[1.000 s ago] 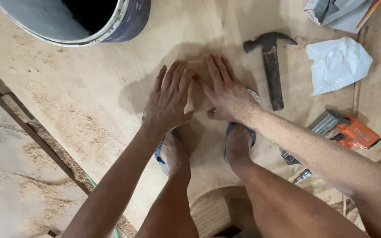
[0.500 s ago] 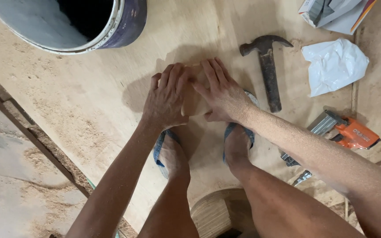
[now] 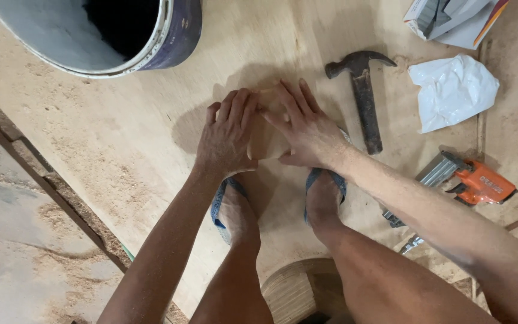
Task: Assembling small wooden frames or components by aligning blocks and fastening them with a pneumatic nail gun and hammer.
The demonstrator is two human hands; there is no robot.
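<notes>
A small wooden block (image 3: 266, 135) is pressed flat against a plywood sheet (image 3: 121, 132) between the left hand (image 3: 226, 138) and right hand (image 3: 304, 129), fingers extended over it. Just right of the block lies a claw hammer (image 3: 364, 96).

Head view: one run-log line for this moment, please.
left hand flat on wood piece | right hand flat on it | plywood sheet beneath | hammer right, untouched
</notes>
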